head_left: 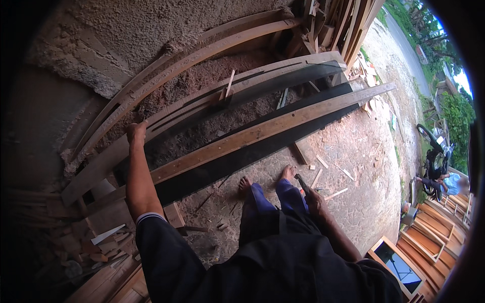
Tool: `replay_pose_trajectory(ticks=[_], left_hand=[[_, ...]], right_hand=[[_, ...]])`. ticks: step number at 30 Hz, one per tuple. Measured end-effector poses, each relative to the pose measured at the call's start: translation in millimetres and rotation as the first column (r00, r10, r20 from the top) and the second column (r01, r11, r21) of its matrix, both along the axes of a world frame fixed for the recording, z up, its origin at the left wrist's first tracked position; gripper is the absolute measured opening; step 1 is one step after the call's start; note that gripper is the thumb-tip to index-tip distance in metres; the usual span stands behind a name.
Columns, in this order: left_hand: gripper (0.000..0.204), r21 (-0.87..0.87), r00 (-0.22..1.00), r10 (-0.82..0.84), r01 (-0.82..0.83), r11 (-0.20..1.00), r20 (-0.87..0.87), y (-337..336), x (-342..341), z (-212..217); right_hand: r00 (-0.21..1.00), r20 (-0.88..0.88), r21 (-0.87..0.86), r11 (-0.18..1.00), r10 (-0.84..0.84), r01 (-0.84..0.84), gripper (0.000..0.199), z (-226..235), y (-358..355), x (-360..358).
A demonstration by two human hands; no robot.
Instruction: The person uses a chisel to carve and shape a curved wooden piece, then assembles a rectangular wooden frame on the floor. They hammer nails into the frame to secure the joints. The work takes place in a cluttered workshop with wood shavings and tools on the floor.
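My left hand (136, 133) reaches forward, its fingers closed over the upper edge of a long pale wooden board (101, 162) with dark slots along it. Low beside my right thigh, my right hand (317, 203) is closed round a dark, slim hand tool (301, 183); its exact kind is hard to make out. Between me and the slotted board lies a long wooden plank (262, 127), resting along a black panel (217, 183). A thin wood strip (230, 83) sticks up near the slotted board's middle.
Long timber (217, 43) leans along the rough wall (136, 25). Offcuts (108, 245) pile up at lower left; wood scraps (335, 194) litter the floor by my feet. At right are framed wooden panels (429, 237), a person (451, 184) and a motorcycle (437, 156).
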State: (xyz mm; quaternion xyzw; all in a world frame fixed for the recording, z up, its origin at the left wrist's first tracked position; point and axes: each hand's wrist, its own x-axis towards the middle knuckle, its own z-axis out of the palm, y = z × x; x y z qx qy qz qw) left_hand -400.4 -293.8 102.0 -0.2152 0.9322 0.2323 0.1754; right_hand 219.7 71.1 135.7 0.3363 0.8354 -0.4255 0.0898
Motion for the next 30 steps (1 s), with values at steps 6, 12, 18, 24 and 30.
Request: replay_pose_trajectory(ticks=[6,12,18,24,30], left_hand=[[0.039,0.121,0.574,-0.164,0.426,0.896,-0.802,8,106,83],[0.023,0.391,0.671,-0.259,0.655,0.647,-0.695,66,348,67],[0.028,0.550,0.837,-0.545,0.480,0.683,-0.054,116,498,-48],[0.026,0.586,0.819,-0.484,0.237,0.775,0.309,154,511,-182],[0.028,0.302,0.792,-0.390,0.272,0.914,0.469,102,472,-384]], right_hand=[[0.996,0.088,-0.038,0.999,0.033,-0.030,0.050,-46,12,17],[0.999,0.049,0.050,0.999,0.000,-0.003,0.039,-84,28,19],[0.968,0.118,-0.298,0.922,-0.220,0.246,0.037,-139,49,17],[0.846,0.072,-0.503,0.713,-0.529,0.489,0.024,-222,49,31],[0.762,0.014,-0.435,0.683,-0.647,0.587,0.021,-322,42,16]])
